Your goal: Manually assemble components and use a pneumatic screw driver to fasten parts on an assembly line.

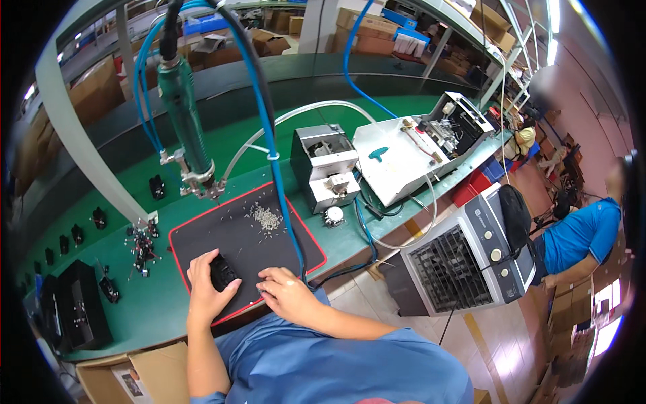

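Note:
My left hand (206, 288) is closed around a small black plastic part (223, 271), held low over the near side of a dark mat with a red border (202, 232). My right hand (288, 293) is beside it at the mat's near edge, its fingers curled together. What they pinch, if anything, is too small to make out. Toward the far side of the mat lies a loose pile of small pale screws (265, 218), with a few strays around it. A green power screwdriver (185, 114) hangs bit-down above the mat's far left corner, apart from both hands.
Left of the mat lie a cluster of small dark parts (142, 249) and a black open box (81, 306). A small metal feeder machine (326, 168) and an open white machine (397, 161) stand right. Hoses hang across. An air cooler (464, 256) and a person in blue (579, 236) are farther right.

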Action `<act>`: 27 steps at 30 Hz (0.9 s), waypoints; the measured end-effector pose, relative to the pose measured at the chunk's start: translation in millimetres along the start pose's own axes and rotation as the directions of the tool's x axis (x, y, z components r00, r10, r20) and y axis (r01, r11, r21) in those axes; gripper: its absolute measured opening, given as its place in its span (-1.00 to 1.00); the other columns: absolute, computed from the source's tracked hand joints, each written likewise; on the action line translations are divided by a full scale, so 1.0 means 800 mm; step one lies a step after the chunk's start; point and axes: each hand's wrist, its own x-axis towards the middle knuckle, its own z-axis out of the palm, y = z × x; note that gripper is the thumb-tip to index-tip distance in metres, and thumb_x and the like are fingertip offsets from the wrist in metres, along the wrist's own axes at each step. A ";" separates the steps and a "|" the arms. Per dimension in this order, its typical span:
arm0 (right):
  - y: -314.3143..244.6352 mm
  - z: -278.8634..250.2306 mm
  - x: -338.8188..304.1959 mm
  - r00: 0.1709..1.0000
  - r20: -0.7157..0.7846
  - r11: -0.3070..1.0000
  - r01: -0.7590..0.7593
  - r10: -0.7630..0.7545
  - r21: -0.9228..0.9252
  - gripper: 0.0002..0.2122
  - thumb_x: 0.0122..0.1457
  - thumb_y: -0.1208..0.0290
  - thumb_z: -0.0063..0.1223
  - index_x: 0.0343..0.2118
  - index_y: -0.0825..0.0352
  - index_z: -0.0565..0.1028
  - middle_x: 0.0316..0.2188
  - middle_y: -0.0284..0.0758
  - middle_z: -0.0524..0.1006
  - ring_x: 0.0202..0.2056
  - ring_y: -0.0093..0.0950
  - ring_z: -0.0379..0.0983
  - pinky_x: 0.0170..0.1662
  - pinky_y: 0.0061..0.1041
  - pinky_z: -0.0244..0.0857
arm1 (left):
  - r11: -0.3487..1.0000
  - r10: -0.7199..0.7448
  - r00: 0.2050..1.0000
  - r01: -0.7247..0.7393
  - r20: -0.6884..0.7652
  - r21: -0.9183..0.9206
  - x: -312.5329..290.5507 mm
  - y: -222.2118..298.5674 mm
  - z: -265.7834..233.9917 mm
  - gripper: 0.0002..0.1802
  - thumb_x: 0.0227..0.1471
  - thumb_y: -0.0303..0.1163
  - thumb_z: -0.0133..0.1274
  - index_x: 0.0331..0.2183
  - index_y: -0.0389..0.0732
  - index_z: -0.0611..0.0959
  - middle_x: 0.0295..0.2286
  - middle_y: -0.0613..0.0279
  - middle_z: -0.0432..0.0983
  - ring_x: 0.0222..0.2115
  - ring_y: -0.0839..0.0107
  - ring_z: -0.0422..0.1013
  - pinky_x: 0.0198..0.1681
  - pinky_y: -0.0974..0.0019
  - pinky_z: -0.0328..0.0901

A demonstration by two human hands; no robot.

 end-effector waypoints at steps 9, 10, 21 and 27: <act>0.007 -0.023 0.011 0.999 0.048 0.994 0.005 0.000 -0.111 -0.80 0.03 0.58 0.31 -0.24 0.33 0.64 -0.26 -0.21 0.60 -0.22 -0.17 0.53 -0.13 -0.21 0.45 | 0.996 0.093 0.985 -0.091 0.143 -0.025 0.015 0.007 0.001 -0.09 -0.19 -0.16 0.44 0.21 -0.11 0.49 0.06 0.14 0.44 0.11 0.11 0.33 0.17 0.09 0.10; 0.008 -0.027 0.012 0.998 0.062 0.996 -0.004 0.010 -0.089 -0.79 0.03 0.58 0.32 -0.23 0.34 0.64 -0.26 -0.21 0.60 -0.22 -0.17 0.54 -0.14 -0.23 0.46 | 0.996 0.093 0.986 -0.090 0.137 -0.025 0.012 0.008 0.002 -0.08 -0.20 -0.16 0.45 0.21 -0.10 0.49 0.06 0.15 0.44 0.11 0.12 0.33 0.16 0.10 0.10; -0.012 0.009 0.061 0.983 0.076 0.980 0.175 -0.168 -0.093 -0.79 0.02 0.60 0.31 -0.24 0.37 0.63 -0.26 -0.25 0.57 -0.27 -0.24 0.53 -0.16 -0.28 0.46 | 0.986 0.162 0.984 -0.159 0.077 -0.039 0.003 0.002 0.003 -0.06 -0.30 -0.23 0.49 0.20 -0.07 0.54 0.01 0.26 0.49 0.01 0.28 0.40 0.00 0.17 0.12; -0.026 0.017 0.067 0.993 0.095 0.982 0.080 -0.065 -0.169 -0.82 0.02 0.56 0.34 -0.28 0.35 0.65 -0.42 -0.27 0.49 -0.35 -0.28 0.53 -0.30 -0.29 0.42 | 0.981 0.193 0.978 -0.191 0.073 -0.040 0.006 -0.004 0.000 -0.08 -0.30 -0.24 0.47 0.18 -0.08 0.55 -0.01 0.25 0.51 -0.01 0.27 0.41 -0.02 0.14 0.13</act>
